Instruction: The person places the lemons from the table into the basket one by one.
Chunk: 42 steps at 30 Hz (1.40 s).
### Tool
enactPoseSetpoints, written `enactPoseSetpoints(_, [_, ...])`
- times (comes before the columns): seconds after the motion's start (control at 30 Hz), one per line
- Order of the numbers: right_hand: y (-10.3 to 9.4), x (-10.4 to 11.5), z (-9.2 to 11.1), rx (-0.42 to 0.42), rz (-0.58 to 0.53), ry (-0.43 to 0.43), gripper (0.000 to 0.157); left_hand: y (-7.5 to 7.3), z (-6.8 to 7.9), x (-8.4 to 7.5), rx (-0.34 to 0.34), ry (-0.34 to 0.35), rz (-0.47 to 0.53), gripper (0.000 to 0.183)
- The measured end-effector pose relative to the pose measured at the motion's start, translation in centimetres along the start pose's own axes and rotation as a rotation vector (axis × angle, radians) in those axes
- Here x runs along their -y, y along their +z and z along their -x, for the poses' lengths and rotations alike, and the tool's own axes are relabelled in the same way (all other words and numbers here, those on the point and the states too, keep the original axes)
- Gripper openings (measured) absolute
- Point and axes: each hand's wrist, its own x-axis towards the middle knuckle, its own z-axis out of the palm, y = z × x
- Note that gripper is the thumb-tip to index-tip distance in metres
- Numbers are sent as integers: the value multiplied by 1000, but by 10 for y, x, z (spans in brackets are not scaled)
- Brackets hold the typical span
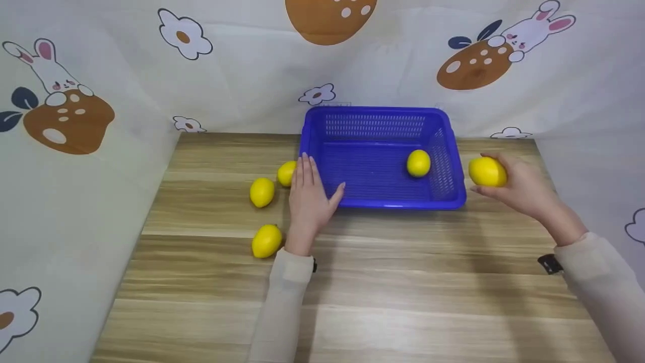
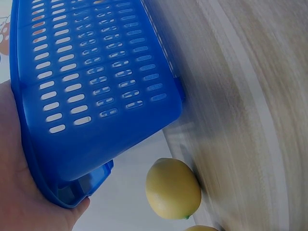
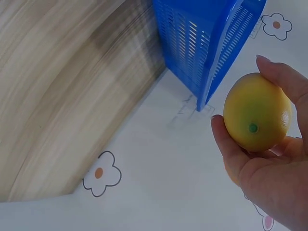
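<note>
My left hand rests on the left rim of a blue plastic basket, its fingers straight and its thumb near the front rim. Just beyond the basket's right side, my right hand grips a yellow lemon above the table. The right wrist view shows this lemon held between thumb and fingers, a green spot at its end. Inside the basket, toward the right wall, lies another lemon.
Left of the basket, three lemons lie on the wooden table: one partly behind my left hand, one beside it, one nearer my left sleeve. A printed cloth hangs behind and along the sides.
</note>
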Motion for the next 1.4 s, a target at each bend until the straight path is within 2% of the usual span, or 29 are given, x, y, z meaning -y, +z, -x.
enactPoseSetpoints(0.27, [-2,6,-4,22,8,9,74,1,-1,1,-2,-2,11,96])
enactPoseSetpoints(0.63, [-3,14,-8,52,-60,10,72,1,0,0,-13,1,14,97])
enactPoseSetpoints(1.13, [-5,29,-15,80,-81,-21,72,3,0,1,-23,6,18,96])
enactPoseSetpoints(1.4, [-6,36,-17,55,-59,-60,71,3,0,2,-18,7,17,97])
